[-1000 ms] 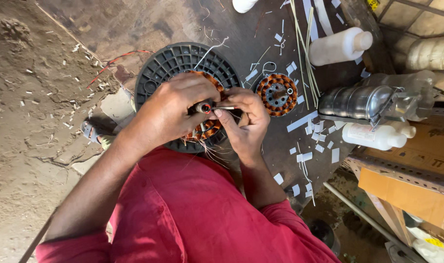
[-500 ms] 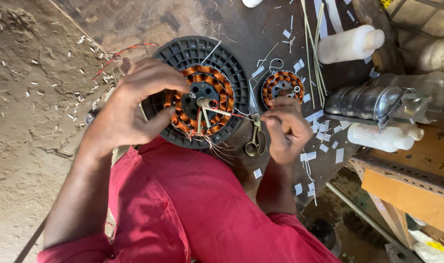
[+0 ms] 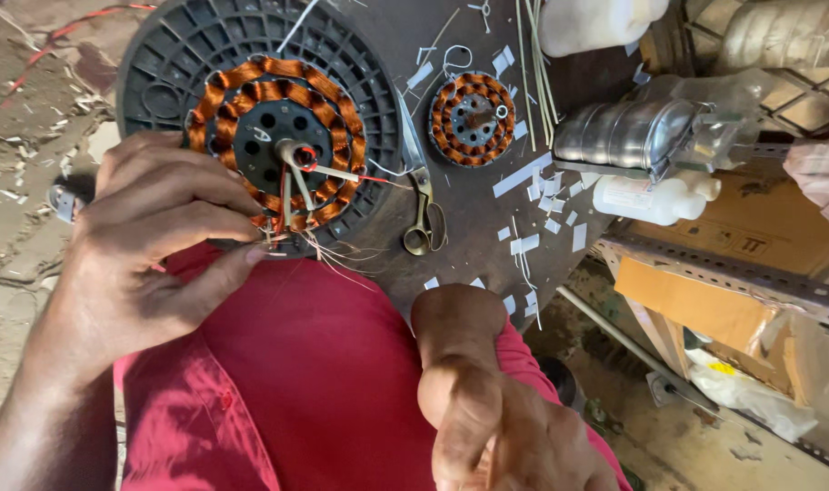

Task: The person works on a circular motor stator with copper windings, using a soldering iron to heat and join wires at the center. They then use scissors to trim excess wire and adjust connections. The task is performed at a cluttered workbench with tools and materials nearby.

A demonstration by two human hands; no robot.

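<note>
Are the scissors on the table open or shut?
Shut: the scissors lie flat beside the large copper-wound stator, blades together, handle loops side by side.

Copper-orange stator windings (image 3: 274, 145) on a black grille (image 3: 174, 45).

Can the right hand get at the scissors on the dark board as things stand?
Probably yes. The right hand is pulled back near the red shirt, apparently empty, and the scissors lie flat on the dark board ahead of it. Only small white paper scraps lie near; nothing covers them.
</note>
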